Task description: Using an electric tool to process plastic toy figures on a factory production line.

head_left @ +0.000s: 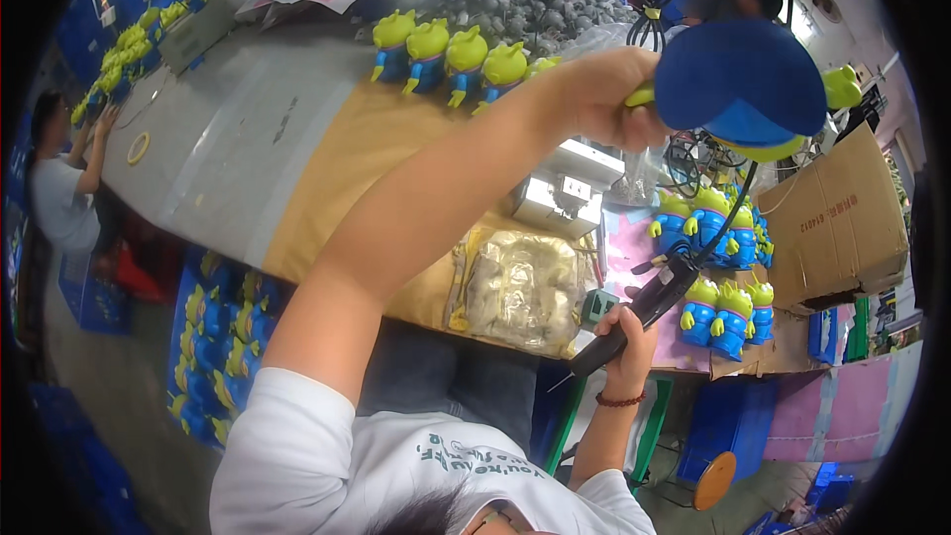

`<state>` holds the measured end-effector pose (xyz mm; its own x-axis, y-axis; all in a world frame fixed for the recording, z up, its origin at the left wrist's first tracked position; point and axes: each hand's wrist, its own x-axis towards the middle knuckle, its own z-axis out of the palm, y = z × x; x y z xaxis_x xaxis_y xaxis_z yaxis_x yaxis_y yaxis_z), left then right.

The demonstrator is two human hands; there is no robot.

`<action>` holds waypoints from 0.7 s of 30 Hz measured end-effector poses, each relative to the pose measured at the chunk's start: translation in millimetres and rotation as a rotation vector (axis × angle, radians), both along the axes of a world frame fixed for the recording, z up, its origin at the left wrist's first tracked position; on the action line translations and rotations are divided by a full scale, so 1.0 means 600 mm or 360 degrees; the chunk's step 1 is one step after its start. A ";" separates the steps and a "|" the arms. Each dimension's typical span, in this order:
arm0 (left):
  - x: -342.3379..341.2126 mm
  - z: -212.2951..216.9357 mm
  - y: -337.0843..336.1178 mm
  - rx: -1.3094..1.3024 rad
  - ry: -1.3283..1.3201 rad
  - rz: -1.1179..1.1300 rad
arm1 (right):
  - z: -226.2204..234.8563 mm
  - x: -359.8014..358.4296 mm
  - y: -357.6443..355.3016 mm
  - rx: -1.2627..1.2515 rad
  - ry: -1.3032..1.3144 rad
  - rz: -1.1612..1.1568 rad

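Raised close to the camera, my left hand (616, 97) is closed on a toy figure (741, 74); its dark blue base faces me, and green parts stick out at the sides. Lower down, my right hand (630, 345) wraps round a black electric screwdriver (662, 289), whose thin bit points down and left. A cord runs up from the tool's other end. The toy and the screwdriver are apart. Below my left forearm, a clear plastic-covered pad (525, 282) lies on the bench's front edge.
Green-and-blue toy figures (731, 317) stand at right beside a cardboard box (837, 218); another row (466, 52) stands at the back near a heap of grey parts (510, 5). A white power box (570, 188) sits mid-bench. Far left, a person (67, 183) works at the table.
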<state>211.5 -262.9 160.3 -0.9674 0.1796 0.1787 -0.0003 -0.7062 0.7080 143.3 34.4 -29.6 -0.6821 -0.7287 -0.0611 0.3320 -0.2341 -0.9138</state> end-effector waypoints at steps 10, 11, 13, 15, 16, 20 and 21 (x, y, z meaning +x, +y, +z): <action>-0.008 0.006 0.007 -0.0058 -0.0035 0.0058 | -0.004 -0.008 0.001 -0.0024 0.0043 -0.0021; -0.007 0.010 0.008 -0.0061 -0.0036 0.0082 | -0.004 -0.008 0.001 -0.0018 0.0041 -0.0020; -0.007 0.015 0.007 -0.0067 0.0033 0.0068 | -0.004 -0.007 0.000 -0.0009 0.0041 -0.0018; -0.007 0.017 0.004 -0.0037 0.0096 0.0020 | -0.002 -0.005 -0.001 -0.0009 0.0044 -0.0021; -0.006 0.018 0.002 -0.0002 0.0121 -0.0020 | -0.001 -0.005 -0.002 -0.0009 0.0045 -0.0020; -0.004 0.018 -0.009 -0.0009 0.0172 -0.0057 | -0.002 -0.006 -0.001 -0.0013 0.0052 -0.0010; -0.005 0.018 -0.011 0.0000 0.0180 -0.0068 | -0.002 -0.006 0.000 -0.0011 0.0053 -0.0009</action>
<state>208.2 -269.8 171.1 -0.9325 0.2202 0.2864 0.0496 -0.7071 0.7054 139.5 34.1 -30.9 -0.6876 -0.7253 -0.0332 0.3003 -0.2424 -0.9225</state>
